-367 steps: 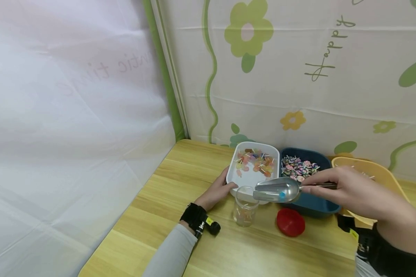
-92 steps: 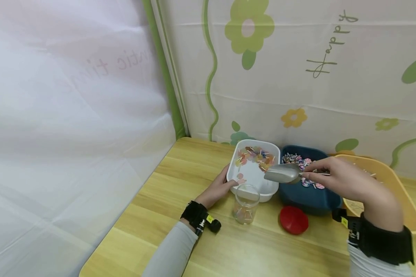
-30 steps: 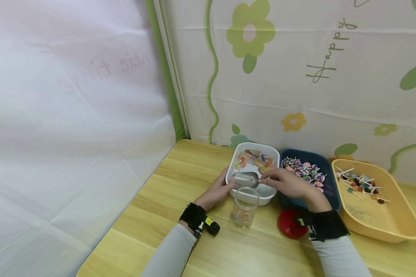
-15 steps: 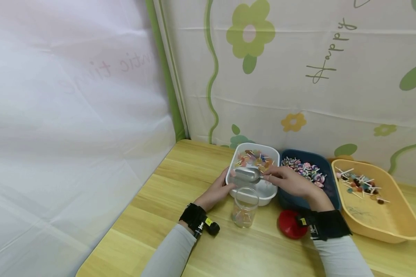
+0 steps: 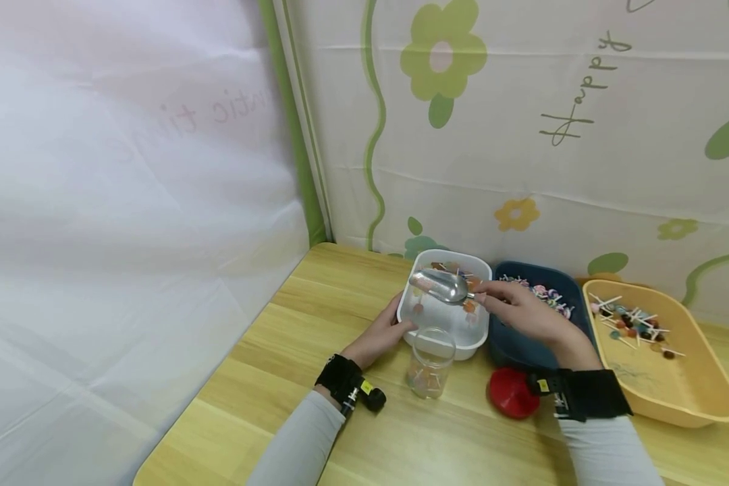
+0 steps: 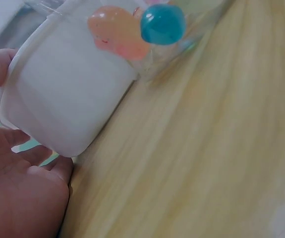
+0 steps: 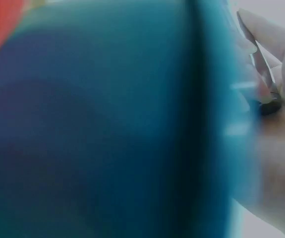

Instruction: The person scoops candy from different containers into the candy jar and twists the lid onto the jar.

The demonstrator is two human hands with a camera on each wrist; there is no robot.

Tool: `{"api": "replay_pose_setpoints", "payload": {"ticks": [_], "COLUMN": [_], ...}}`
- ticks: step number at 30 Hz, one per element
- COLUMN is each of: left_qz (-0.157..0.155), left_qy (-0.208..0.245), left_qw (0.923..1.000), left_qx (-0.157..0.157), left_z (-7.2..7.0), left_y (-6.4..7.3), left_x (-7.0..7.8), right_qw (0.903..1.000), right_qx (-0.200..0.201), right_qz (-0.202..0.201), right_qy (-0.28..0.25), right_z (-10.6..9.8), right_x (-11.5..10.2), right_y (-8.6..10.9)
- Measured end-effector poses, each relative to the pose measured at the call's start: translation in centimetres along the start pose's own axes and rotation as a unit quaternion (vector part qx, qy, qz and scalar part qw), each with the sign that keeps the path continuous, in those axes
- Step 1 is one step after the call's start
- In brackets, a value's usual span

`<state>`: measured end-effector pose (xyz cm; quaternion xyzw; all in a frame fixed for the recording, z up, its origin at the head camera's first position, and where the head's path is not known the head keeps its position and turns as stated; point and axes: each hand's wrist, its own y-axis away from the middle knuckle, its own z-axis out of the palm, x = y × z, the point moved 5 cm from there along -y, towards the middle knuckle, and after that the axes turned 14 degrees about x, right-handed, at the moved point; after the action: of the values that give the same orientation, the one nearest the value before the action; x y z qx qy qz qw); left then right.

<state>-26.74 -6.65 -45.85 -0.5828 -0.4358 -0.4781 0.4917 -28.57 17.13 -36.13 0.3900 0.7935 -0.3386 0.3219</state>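
Note:
My left hand (image 5: 378, 339) grips the near left corner of a white plastic tray (image 5: 445, 327), thumb at the rim and fingers along its side. Small candies on sticks (image 5: 470, 307) lie in that tray, partly covered by the scoop. My right hand (image 5: 528, 312) pinches the handle of a metal scoop (image 5: 442, 286), which hangs over the tray with its mouth to the left. Right in front of the tray stands a clear plastic cup (image 5: 428, 368) with several lollipops in its bottom. Through its wall, the left wrist view shows a blue candy (image 6: 162, 25) and orange ones.
A dark blue tray (image 5: 510, 347) of swirled lollipops adjoins the white one, below my right forearm. Farther right is a yellow tray (image 5: 683, 385) with more lollipops. A red dome-shaped piece (image 5: 511, 393) lies close to my right wrist strap. Behind the trays hangs a printed curtain (image 5: 522, 135).
The scoop has risen toward the back of the white tray, my right hand shifting slightly right. Earlier it carried a blue candy over the cup. My left hand stays on the tray.

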Motion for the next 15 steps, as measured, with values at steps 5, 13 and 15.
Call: {"api": "replay_pose_setpoints", "payload": {"ticks": [5, 13, 15], "left_qz": [-0.010, -0.006, -0.005], "left_qy": [-0.011, -0.009, -0.005], "left_qw": [0.9999, 0.9999, 1.0000], "left_qx": [0.003, 0.005, 0.003], "left_z": [0.0, 0.1, 0.1], "left_y": [0.0, 0.0, 0.0], "left_x": [0.1, 0.0, 0.1], "right_qw": [0.9992, 0.9949, 0.9924], "right_qx": [0.028, 0.053, 0.058], "right_qz": [-0.014, -0.076, -0.098], "right_qy": [-0.023, -0.041, -0.047], "right_z": [-1.9, -4.6, -5.2], "right_x": [-2.4, -6.7, -7.6], "right_y": [0.6, 2.5, 3.0]}}
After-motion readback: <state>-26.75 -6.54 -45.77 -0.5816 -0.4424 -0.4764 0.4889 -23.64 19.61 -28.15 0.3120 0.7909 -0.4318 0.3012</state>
